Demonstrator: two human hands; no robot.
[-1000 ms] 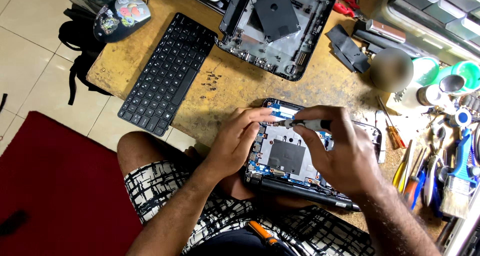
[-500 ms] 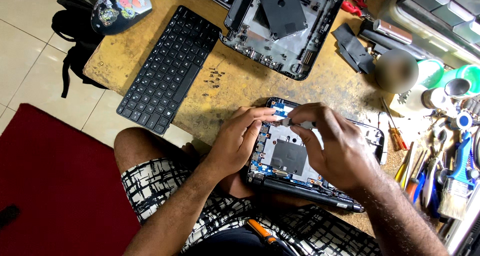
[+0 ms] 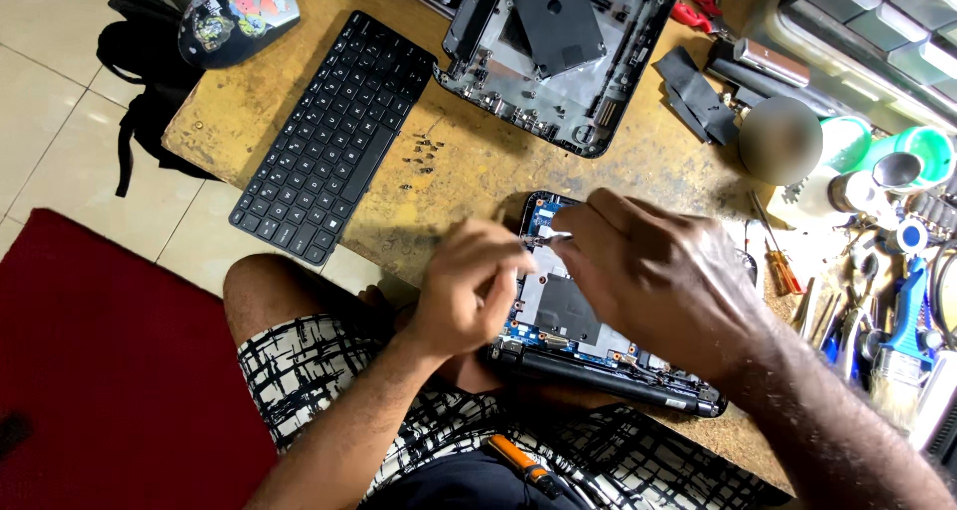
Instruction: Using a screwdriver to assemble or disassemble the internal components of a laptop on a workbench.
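Head view: right hand pinched a small silvery metal tool pointing left toward the curled left hand fingers, over the opened blue laptop board at the worn yellow tabletop's near edge.

Repair workshop: dismantled laptop, loose keyboard, screwdrivers

l hand pulled back off open laptop; r hand slid left.
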